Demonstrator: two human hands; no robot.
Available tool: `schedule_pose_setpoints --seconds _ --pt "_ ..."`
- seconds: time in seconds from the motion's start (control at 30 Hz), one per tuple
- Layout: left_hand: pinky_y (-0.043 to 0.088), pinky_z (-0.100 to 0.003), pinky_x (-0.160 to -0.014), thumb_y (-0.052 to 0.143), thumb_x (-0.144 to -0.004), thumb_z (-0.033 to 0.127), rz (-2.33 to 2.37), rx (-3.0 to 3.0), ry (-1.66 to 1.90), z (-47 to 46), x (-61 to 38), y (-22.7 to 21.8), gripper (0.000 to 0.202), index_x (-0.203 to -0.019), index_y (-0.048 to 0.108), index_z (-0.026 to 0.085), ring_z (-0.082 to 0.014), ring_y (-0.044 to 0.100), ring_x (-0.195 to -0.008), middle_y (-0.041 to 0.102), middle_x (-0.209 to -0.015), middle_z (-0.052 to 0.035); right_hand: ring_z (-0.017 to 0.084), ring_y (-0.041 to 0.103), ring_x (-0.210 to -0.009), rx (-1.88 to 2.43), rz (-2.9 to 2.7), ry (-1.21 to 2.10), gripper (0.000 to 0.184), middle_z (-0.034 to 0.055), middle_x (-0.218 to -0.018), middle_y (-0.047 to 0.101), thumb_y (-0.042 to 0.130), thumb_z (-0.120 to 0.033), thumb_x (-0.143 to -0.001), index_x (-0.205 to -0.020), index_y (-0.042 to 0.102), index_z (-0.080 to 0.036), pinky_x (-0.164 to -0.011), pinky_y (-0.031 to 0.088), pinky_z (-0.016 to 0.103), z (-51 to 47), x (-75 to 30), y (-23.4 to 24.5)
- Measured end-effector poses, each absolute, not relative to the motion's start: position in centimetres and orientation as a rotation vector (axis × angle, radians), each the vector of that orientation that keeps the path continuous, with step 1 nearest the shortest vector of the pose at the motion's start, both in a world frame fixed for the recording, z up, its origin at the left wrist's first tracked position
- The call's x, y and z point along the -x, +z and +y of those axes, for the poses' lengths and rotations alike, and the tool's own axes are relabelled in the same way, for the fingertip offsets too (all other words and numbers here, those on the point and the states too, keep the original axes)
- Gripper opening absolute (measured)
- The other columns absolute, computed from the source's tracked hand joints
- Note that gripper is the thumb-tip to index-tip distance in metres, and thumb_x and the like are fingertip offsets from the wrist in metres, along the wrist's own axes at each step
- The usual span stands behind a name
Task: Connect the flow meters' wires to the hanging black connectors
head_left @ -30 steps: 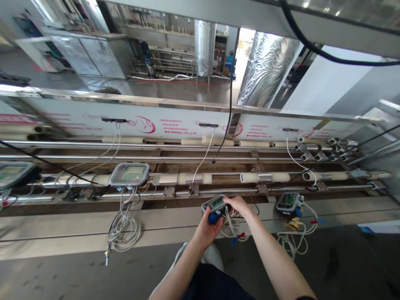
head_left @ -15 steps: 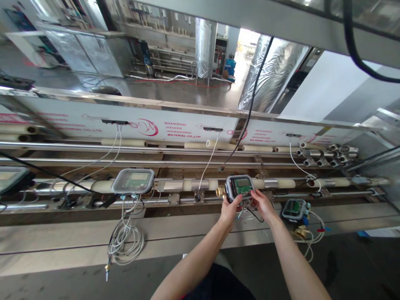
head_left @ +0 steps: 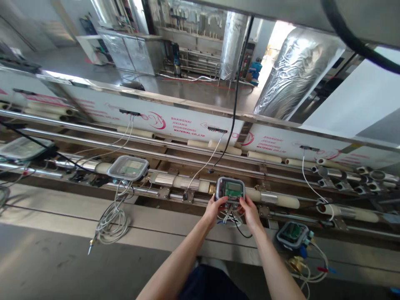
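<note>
Both my hands grip a meter (head_left: 230, 189), a dark box with a clear cover, a small display and a green circuit board inside. My left hand (head_left: 213, 209) closes on its lower left corner, and my right hand (head_left: 249, 210) on its lower right. The meter sits in line with the pipe row, between a pale pipe section (head_left: 200, 185) on the left and another pale section (head_left: 253, 194) on the right. A brass fitting (head_left: 212, 188) shows at its left side. Grey cables (head_left: 229, 213) and a black wire hang beneath it between my hands.
A second meter (head_left: 128, 168) stands on the row to the left, its coiled cable (head_left: 112, 225) hanging over the ledge. Another meter (head_left: 293, 234) with a brass fitting (head_left: 296, 263) lies at the right. A black cable (head_left: 236, 93) hangs down from above. Metal rails (head_left: 175, 154) run behind.
My view has turned, so the bench now slopes down to the right. The meter in my hands sits straighter and more level, and my hands have come lower on its sides.
</note>
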State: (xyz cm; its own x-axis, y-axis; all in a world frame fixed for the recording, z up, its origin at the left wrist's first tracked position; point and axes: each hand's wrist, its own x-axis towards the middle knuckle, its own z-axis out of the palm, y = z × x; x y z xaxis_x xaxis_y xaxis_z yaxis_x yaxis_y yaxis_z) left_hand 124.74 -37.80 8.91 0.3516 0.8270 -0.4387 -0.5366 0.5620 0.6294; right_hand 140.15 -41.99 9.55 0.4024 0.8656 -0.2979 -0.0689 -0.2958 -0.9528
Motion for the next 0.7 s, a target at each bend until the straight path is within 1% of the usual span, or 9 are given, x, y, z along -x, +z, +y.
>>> schedule_pose_setpoints --seconds 0.1,0.23,0.3,0.4,0.5,0.57,0.63,0.67,0.7 --pt "0.049 -0.023 -0.059 0.076 -0.06 0.023 0.817 -0.376 0.951 -37.1 -124.7 8.9 0.037 -0.091 0.06 0.01 -0.0175 0.062 -0.069 0.066 -0.087 -0.0104 0.014 0.052 -0.062 1.605 -0.832 1.064 0.062 0.0013 -0.085 0.066 0.061 -0.06 -0.069 -0.115 0.058 -0.018 -0.054 0.039 0.024 -41.5 -139.6 10.1" --pt "0.048 -0.021 -0.054 0.068 -0.068 0.018 0.846 -0.312 1.005 -36.6 -124.9 8.9 0.022 -0.087 0.06 0.01 -0.0142 0.059 -0.059 0.065 -0.081 -0.0086 0.015 0.053 -0.065 1.602 -0.899 1.062 0.07 0.0053 -0.095 0.065 0.054 -0.063 -0.073 -0.124 0.049 -0.016 -0.057 0.042 0.024 -40.8 -138.7 10.7" --pt "0.047 -0.021 -0.05 0.064 -0.071 0.017 0.863 -0.284 1.032 -36.4 -124.9 8.9 0.016 -0.085 0.061 0.01 -0.0134 0.058 -0.056 0.065 -0.079 -0.0079 0.016 0.056 -0.068 1.601 -0.988 1.053 0.067 0.0061 -0.096 0.065 0.048 -0.063 -0.077 -0.124 0.048 -0.016 -0.06 0.043 0.024 -40.5 -138.4 10.7" --pt "0.047 -0.02 -0.048 0.061 -0.073 0.016 0.879 -0.255 1.062 -36.1 -124.8 8.9 0.012 -0.083 0.06 0.01 -0.0131 0.057 -0.054 0.064 -0.075 -0.0063 0.016 0.059 -0.07 1.705 -1.222 0.933 0.058 0.0042 -0.091 0.067 0.04 -0.062 -0.083 -0.121 0.052 -0.019 -0.063 0.045 0.025 -40.3 -138.9 10.7" --pt "0.048 -0.021 -0.047 0.06 -0.072 0.013 0.887 -0.241 1.07 -35.9 -124.7 8.8 0.01 -0.082 0.06 0.011 -0.0134 0.058 -0.054 0.063 -0.073 -0.0053 0.018 0.062 -0.068 1.883 -1.322 0.787 0.051 0.0027 -0.078 0.068 0.044 -0.059 -0.083 -0.115 0.059 -0.022 -0.065 0.046 0.026 -40.7 -141.5 11.4" --pt "0.049 -0.021 -0.047 0.059 -0.072 0.012 0.891 -0.232 1.072 -35.8 -124.7 8.9 0.01 -0.082 0.059 0.011 -0.0133 0.058 -0.054 0.064 -0.073 -0.0049 0.02 0.064 -0.074 2.002 -1.29 0.665 0.047 0.0051 -0.077 0.069 0.043 -0.055 -0.085 -0.11 0.062 -0.021 -0.07 0.046 0.028 -41.1 -144.7 12.2" --pt "0.049 -0.02 -0.047 0.058 -0.073 0.011 0.891 -0.224 1.07 -35.8 -124.7 9.0 0.009 -0.082 0.059 0.011 -0.013 0.058 -0.053 0.063 -0.072 -0.0042 0.024 0.063 -0.089 2.133 -1.218 0.493 0.044 0.0111 -0.091 0.069 0.037 -0.047 -0.089 -0.109 0.063 -0.017 -0.08 0.044 0.032 -41.5 -148.4 13.0" --pt "0.049 -0.02 -0.047 0.057 -0.073 0.011 0.89 -0.221 1.067 -35.8 -124.7 9.1 0.009 -0.082 0.059 0.011 -0.0129 0.058 -0.053 0.063 -0.072 -0.0039 0.026 0.059 -0.101 2.196 -1.177 0.398 0.044 0.0149 -0.105 0.066 0.037 -0.042 -0.089 -0.113 0.06 -0.015 -0.087 0.042 0.035 -41.7 -150.3 13.4" --pt "0.049 -0.02 -0.047 0.056 -0.074 0.01 0.89 -0.218 1.064 -35.8 -124.7 9.1 0.009 -0.082 0.059 0.011 -0.013 0.058 -0.053 0.063 -0.072 -0.0037 0.029 0.051 -0.114 2.257 -1.131 0.307 0.046 0.0194 -0.119 0.058 0.037 -0.039 -0.088 -0.12 0.055 -0.01 -0.094 0.038 0.038 -41.9 -152.0 13.7"
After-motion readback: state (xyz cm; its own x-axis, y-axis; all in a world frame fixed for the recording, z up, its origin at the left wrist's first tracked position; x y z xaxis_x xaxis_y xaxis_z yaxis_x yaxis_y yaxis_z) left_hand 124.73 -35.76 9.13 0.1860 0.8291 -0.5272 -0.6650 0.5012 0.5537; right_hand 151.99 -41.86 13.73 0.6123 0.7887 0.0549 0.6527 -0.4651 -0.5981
